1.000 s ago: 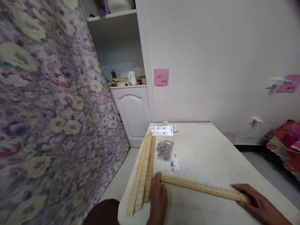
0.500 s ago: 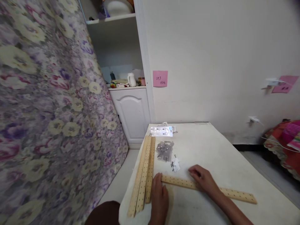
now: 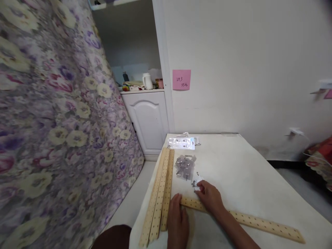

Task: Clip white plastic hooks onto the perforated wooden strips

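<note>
A long wooden strip with rows of holes (image 3: 254, 223) lies across the white table (image 3: 241, 173). My left hand (image 3: 177, 221) rests flat on the table, its fingertips at the strip's left end. My right hand (image 3: 209, 196) lies over the strip, and its fingers touch a small clear bag of screws (image 3: 196, 183). I cannot see whether those fingers grip the bag.
Several more perforated wooden strips (image 3: 160, 197) lie along the table's left edge. A bag of metal brackets (image 3: 185, 166) and a blister pack (image 3: 181, 143) sit behind. A flowered mattress (image 3: 52, 121) leans at the left. A white cabinet (image 3: 147, 117) stands beyond. A pink note (image 3: 181, 80) hangs on the wall.
My right hand slid left along the strip from its right end to the small screw bag. My left hand stayed at the strip's left end. The view shifted slightly.
</note>
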### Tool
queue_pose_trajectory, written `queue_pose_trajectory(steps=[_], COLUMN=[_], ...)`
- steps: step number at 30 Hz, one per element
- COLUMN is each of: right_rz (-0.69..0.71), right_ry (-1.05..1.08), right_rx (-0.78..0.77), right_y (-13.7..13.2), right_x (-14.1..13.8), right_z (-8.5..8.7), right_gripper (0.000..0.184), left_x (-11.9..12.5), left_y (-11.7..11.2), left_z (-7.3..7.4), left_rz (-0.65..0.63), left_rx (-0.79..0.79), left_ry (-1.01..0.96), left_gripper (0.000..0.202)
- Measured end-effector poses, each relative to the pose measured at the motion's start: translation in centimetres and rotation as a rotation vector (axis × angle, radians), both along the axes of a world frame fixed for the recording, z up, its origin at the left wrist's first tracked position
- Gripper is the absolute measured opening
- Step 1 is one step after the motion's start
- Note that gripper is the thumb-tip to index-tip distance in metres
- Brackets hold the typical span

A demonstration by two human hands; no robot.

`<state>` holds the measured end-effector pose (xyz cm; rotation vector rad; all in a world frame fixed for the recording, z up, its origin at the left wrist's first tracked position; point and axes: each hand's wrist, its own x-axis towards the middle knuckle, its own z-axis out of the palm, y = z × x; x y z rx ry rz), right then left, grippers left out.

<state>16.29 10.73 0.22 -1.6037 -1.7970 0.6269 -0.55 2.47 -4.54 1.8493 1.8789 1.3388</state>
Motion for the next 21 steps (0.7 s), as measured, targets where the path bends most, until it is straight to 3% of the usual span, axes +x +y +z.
queue_pose_trajectory(steps=[6, 13, 21], right_rz=[0.066, -0.017, -0.051], right_ry=[0.218, 0.295, 0.32], right_rx=[-0.003, 0.078, 0.29], right_y=[0.5, 0.4, -0.1], right_x=[0.7, 1.4, 1.4], right_z=[-0.8, -0.9, 0.1], right_gripper=[0.021, 0.022, 0.022], left_x=[-0.1, 0.0, 0.5], left_y=[0.0, 0.0, -0.3], left_z=[0.3, 0.1, 0.9], left_rz=[-0.008, 0.005, 0.043], left_rx=[-0.002, 0.044, 0.059], left_ry=[0.028, -0.002, -0.036], left_gripper=[0.04, 0.04, 0.038])
